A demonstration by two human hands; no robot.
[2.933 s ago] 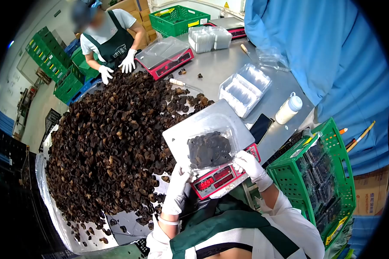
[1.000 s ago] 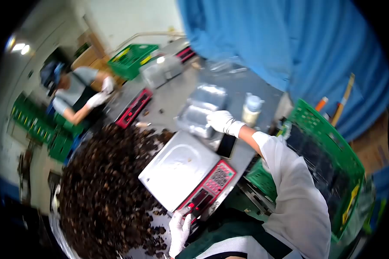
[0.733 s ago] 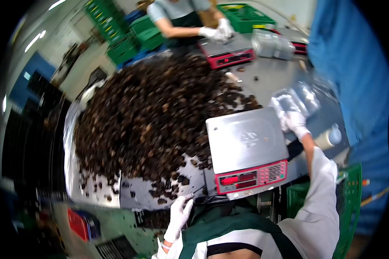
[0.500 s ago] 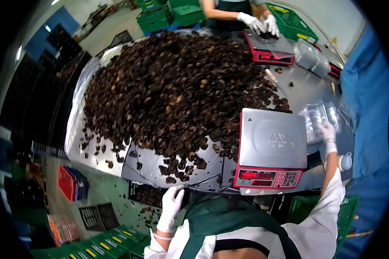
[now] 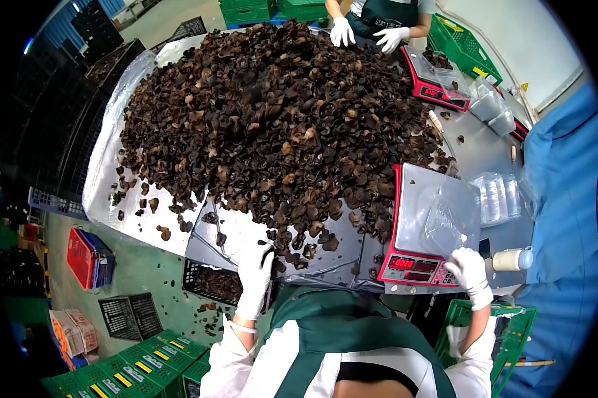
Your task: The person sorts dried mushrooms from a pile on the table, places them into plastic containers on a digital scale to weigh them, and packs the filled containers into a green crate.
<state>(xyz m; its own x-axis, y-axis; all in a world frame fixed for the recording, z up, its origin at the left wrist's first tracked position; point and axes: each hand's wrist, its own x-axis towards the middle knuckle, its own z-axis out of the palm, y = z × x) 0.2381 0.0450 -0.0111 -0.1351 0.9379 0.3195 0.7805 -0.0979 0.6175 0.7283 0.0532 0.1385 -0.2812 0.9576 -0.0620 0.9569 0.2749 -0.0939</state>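
Observation:
A large heap of dark brown wood ear mushrooms covers most of the table. My left hand, in a white glove, is at the table's front edge beside loose mushrooms, with thumb and fingers apart. On the red scale at the right, a clear plastic tray rests on the metal plate; its outline is faint. My right hand, also white-gloved, is at the scale's front right corner by the keypad, fingers bent and apart, holding nothing I can see.
Stacked clear trays and a white bottle stand right of the scale. Across the table, a co-worker's gloved hands are near a second scale. Below the left edge sits a black crate; a knife lies by the heap.
My right hand has come back from the tray stack to the scale, where a clear tray now lies. My left hand has risen towards the mushrooms. The co-worker's hands have left their scale.

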